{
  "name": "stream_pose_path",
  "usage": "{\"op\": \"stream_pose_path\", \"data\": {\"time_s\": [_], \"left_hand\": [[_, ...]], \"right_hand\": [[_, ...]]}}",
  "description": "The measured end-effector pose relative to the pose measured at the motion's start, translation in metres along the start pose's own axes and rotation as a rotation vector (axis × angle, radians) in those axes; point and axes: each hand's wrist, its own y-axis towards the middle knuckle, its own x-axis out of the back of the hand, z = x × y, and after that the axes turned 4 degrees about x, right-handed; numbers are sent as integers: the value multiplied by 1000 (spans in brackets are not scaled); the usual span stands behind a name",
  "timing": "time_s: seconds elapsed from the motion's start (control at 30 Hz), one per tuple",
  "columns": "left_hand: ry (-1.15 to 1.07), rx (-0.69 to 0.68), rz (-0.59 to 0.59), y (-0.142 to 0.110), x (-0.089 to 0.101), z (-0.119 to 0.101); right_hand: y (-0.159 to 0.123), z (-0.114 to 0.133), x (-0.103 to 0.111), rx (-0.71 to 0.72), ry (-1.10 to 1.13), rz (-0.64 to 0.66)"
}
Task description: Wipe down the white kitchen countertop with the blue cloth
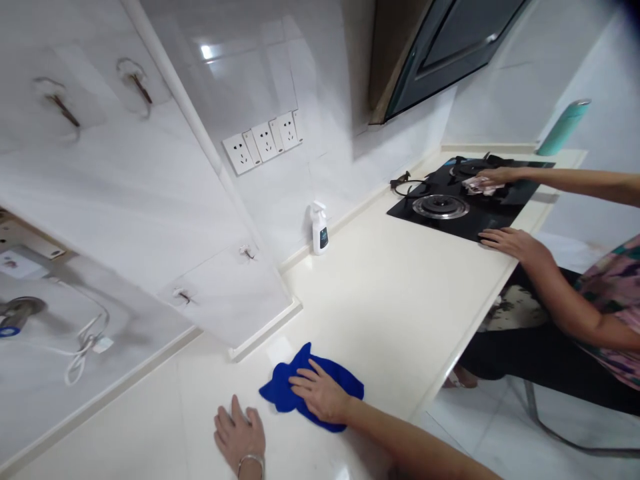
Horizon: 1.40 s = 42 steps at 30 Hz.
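A crumpled blue cloth (pixel 345 381) lies on the cream countertop (pixel 380 300). On top of it my right hand (pixel 323 393) rests flat, pressing down with its fingers stretched out and slightly apart. To the left of the cloth, my left hand (pixel 240 430) is laid palm down on the bare counter with fingers spread; a bracelet circles its wrist. Nothing is held in the left hand. Farther back, against the tiled wall, stands a white spray bottle (pixel 320 230) with a dark label, upright and apart from both hands.
A co-worker at right has one hand on a pale cloth (pixel 475 187) over the black gas stove (pixel 493 217), the other at the stove's edge. A green canister (pixel 565 127) stands behind. A tiled partition (pixel 215 267) juts out left. A range hood (pixel 440 53) hangs above.
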Motion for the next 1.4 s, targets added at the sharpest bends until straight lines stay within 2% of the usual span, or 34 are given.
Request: {"op": "stream_pose_path", "data": {"time_s": [0.1,0.2,0.33,0.43,0.53,0.6,0.67,0.7,0.73,0.8,0.83,0.9,0.93,1.0,1.1,1.17,1.2,1.27,1.3,1.33,1.4], "left_hand": [[-5,8,7,-1,0,1],[-22,20,19,-2,1,0],[-73,44,71,-2,5,1],[-190,61,119,-1,9,8],[-437,16,217,-6,12,13],[-620,-36,361,-16,15,4],[-822,-29,573,-33,18,-18],[-938,0,641,-42,20,-33],[-1054,59,715,-52,23,-49],[-1260,243,974,-71,30,-83],[-1312,321,1105,-78,33,-98],[-1398,409,1225,-87,40,-120],[-1429,422,1233,-89,43,-126],[-1481,428,1144,-88,46,-129],[-1460,501,801,-78,44,-115],[-1366,536,529,-70,41,-100],[-1319,533,426,-67,40,-93],[-1267,504,318,-62,39,-82],[-1258,474,316,-62,39,-80],[-1241,416,352,-62,38,-80],[-1132,170,468,-67,33,-89]], "right_hand": [[-24,-21,3,-98,0,-119],[-39,-48,15,-281,39,-293],[-50,-58,30,-517,197,-407],[-57,-51,37,-528,157,-474],[-61,-45,51,-495,82,-536],[-61,-41,66,-521,188,-568],[-60,-37,82,-567,377,-619],[-59,-35,90,-584,471,-642],[-57,-33,96,-595,549,-661],[-53,-30,106,-613,613,-692],[-50,-28,110,-620,593,-704],[-43,-23,115,-583,464,-717],[-39,-19,118,-524,376,-700],[-31,-8,121,-343,208,-575],[-27,13,120,-107,74,-197],[-34,22,112,-72,59,3],[-40,24,105,-89,61,42],[-55,21,89,-157,51,2],[-63,18,81,-188,34,-51],[-70,15,73,-211,8,-108],[-80,8,58,-213,-48,-202]]}}
